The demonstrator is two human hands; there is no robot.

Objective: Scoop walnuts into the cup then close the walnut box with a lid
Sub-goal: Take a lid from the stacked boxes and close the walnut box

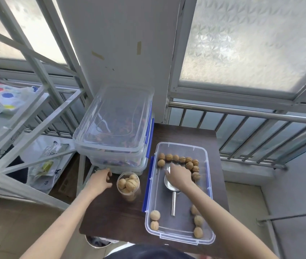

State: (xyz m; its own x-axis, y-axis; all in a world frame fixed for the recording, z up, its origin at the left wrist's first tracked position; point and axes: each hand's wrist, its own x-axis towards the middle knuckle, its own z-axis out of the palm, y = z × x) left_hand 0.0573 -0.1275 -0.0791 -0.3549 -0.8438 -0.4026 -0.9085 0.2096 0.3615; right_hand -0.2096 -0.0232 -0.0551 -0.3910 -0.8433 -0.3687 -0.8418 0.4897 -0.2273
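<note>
The clear walnut box (209,186) with blue latches stands open on the dark table (111,214). Walnuts (176,157) line its far edge and right side, and two more lie at its near left. A metal scoop (173,204) lies flat inside the box, handle toward me. My right hand (179,176) hovers over the scoop's bowl with fingers spread, holding nothing. A clear cup (128,184) full of walnuts stands just left of the box. My left hand (100,179) rests on the table left of the cup, fingers curled and empty.
Two stacked clear containers (114,128) with a clear lid on top stand at the table's far left, touching the cup's far side. A metal rack (26,116) with bags is at the left. A railing (260,116) and windows lie beyond the table.
</note>
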